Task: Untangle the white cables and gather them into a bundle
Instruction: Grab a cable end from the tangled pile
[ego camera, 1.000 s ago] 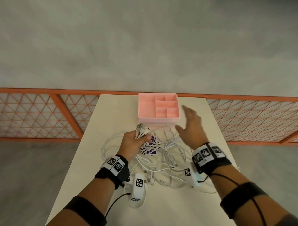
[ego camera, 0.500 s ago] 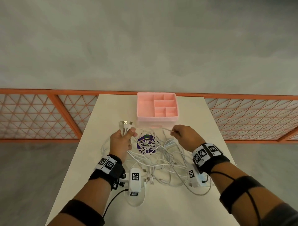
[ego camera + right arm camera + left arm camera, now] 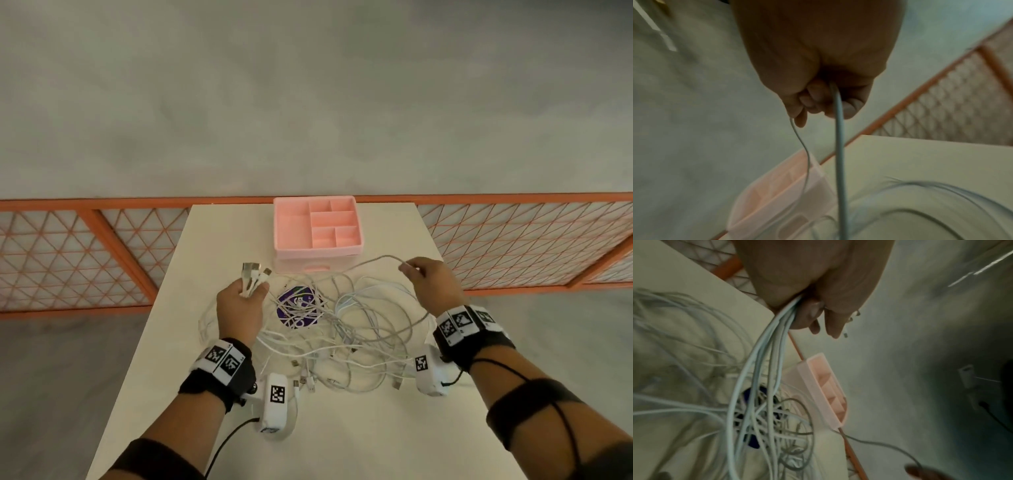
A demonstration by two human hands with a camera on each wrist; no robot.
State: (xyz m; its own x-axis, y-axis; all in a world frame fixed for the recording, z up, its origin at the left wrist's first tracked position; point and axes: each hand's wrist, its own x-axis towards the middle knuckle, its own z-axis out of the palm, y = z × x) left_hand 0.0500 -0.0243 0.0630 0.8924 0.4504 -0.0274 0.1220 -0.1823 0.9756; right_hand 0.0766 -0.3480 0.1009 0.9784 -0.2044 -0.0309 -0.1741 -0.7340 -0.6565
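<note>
- Left hand (image 3: 239, 310) fisted around several cable ends, raised just above the table (image 3: 359, 435) at the left edge of the tangle; plugs (image 3: 254, 274) sticking up out of the fist.
- From the left wrist view, same left hand (image 3: 813, 288) with fingers (image 3: 830, 324) curled round a bunch of white strands that run down into the pile.
- Right hand (image 3: 433, 286) lifted to the right of the tangle, pinching a single cable (image 3: 373, 261) between thumb and fingertips; that cable arching up from the pile in front of the pink tray.
- In the right wrist view, right hand (image 3: 818, 56) closed on one thick strand (image 3: 839, 146) and a thinner one beside it; possibly the same cable doubled over, too blurred to say.
- White cables (image 3: 342, 329) lying in a loose knotted heap at mid-table between the two hands, some loops lifted toward each hand.
- Round purple disc (image 3: 298, 308) under the heap, crossed by strands.
- Pink compartment tray (image 3: 317, 251) at the far edge of the table, just beyond the heap.
- Orange mesh railing (image 3: 102, 257) behind the table.
</note>
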